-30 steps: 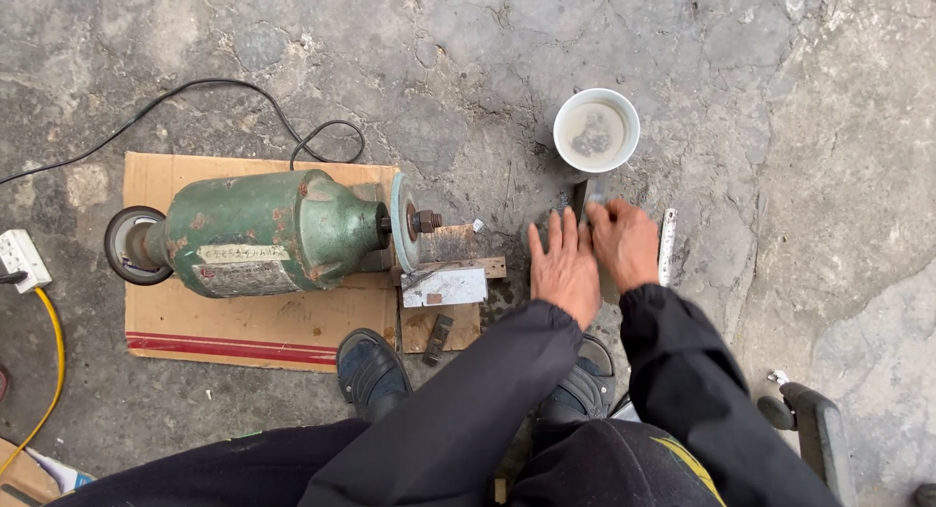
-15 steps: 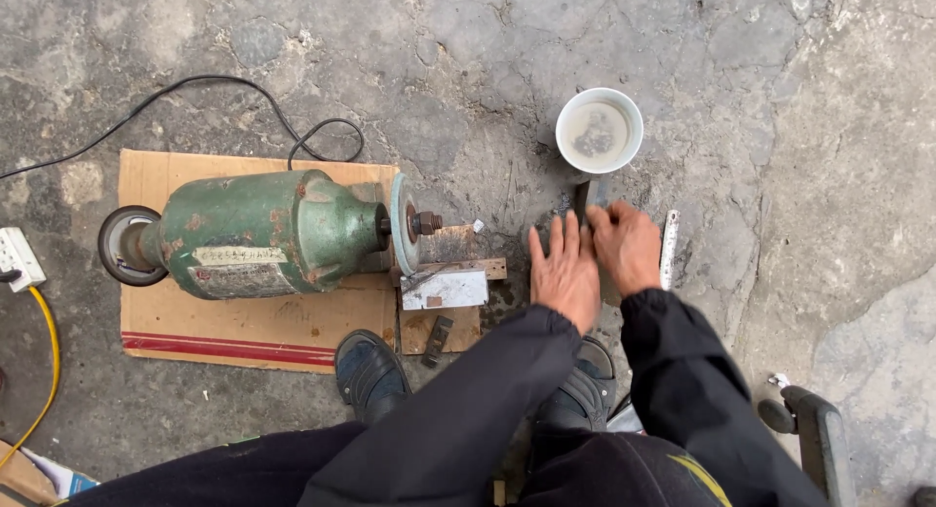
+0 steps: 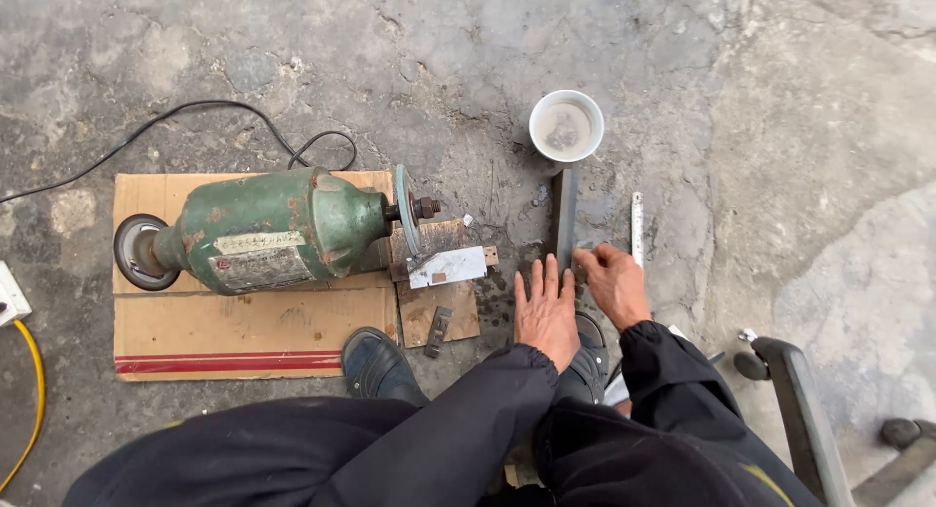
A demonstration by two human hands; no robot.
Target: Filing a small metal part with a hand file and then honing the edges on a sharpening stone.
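Down on the cracked concrete floor (image 3: pixel 780 97), both hands are working just right of centre. Left hand (image 3: pixel 546 312) lies flat with the fingers straight and together, palm down, gripping nothing, its fingertips pressed near the near end of a long dark stone bar (image 3: pixel 564 214). Right hand (image 3: pixel 614 283) sits just to the right of it, fingers curled, thumb and forefinger pinching something at the bar's near end, but I honestly can't tell what's in that pinch, it's too small and shadowed.

That bar runs near to far, and its far end stops just short of a white cup (image 3: pixel 566 126) with cloudy liquid in it. A thin pale strip (image 3: pixel 637 224) lies just beside the bar on the right, parallel to it.

Over to the left there's a chunky green bench grinder (image 3: pixel 273 232) lying on a sheet of cardboard (image 3: pixel 244 331), with a grinding disc facing right and a black cord (image 3: pixel 195 112) snaking off to the far left. A small metal plate (image 3: pixel 448 267) sits between the grinder and the hands. One dark shoe (image 3: pixel 375 363) pokes out at the near edge of the cardboard.
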